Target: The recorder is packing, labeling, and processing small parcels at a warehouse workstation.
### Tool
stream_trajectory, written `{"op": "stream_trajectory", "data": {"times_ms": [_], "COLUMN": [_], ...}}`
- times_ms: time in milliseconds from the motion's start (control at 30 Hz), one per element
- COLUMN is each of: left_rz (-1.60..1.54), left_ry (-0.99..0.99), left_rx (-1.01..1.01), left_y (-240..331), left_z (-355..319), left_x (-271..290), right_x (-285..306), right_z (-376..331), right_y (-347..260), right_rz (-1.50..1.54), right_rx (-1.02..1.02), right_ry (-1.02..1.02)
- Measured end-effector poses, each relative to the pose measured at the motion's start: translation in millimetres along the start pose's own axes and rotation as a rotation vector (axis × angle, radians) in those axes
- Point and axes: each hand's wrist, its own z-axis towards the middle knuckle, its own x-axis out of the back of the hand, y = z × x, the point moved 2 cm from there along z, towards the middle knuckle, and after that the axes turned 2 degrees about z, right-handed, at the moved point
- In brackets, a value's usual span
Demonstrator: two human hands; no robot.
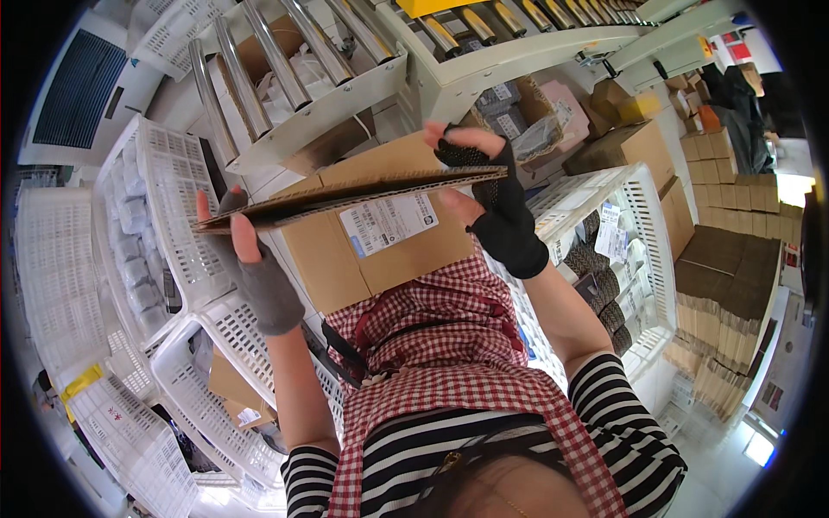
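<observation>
Two hands point(259, 268) point(496, 203), one flattened carton point(345, 197)

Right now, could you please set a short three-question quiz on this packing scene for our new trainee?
1. True or false: both hands grip the flat cardboard sheet, the left hand at one end and the right hand at the other.
2. What lies directly under the sheet? A) a brown box with a white label B) a metal bucket C) a folded towel
3. Fill in: the roller conveyor runs ____ the hands in the picture.

Key: 1 true. 2 A, the labelled box. 3 above.
</observation>
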Motion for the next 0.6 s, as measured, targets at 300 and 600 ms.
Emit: {"op": "stream_trajectory", "data": {"times_ms": [300,600], "left_rz": [0.378,0.303], "left_ry": [-0.329,-0.23], "left_rx": [0.047,0.224], "left_y": [6,-5], "left_z": [-22,-30], "left_x": [0,19], "right_x": [-18,-25], "right_z": [-4,-12], "right_y": [10,10], "right_rz": [0.017,-0.1], "right_rx": [0.081,0.148], "right_ry": [-0.047,-0.009]}}
